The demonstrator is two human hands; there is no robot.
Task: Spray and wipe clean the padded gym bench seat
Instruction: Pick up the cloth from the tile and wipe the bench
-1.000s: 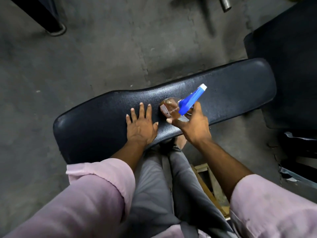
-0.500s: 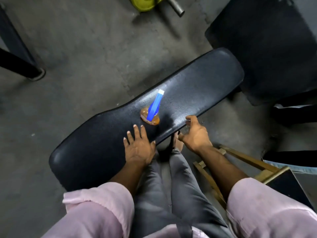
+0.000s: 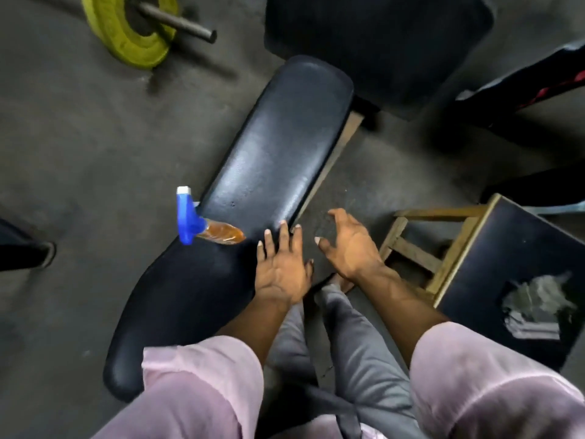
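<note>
The left hand [image 3: 282, 271] lies flat, fingers spread, on the padded bench seat [image 3: 278, 160]. The right hand [image 3: 348, 245] hovers wide and empty beside it. A spray bottle [image 3: 205, 226] lies at the seat's left edge.

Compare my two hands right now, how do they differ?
The left hand lies flat on the near edge of the bench seat, fingers straight; the right hand is off the seat, over the floor, touching nothing visible. The left hand's fingers are close together, while the right hand's are spread and curled. The left hand is nearer the spray bottle. Both hands are bare and empty.
</note>
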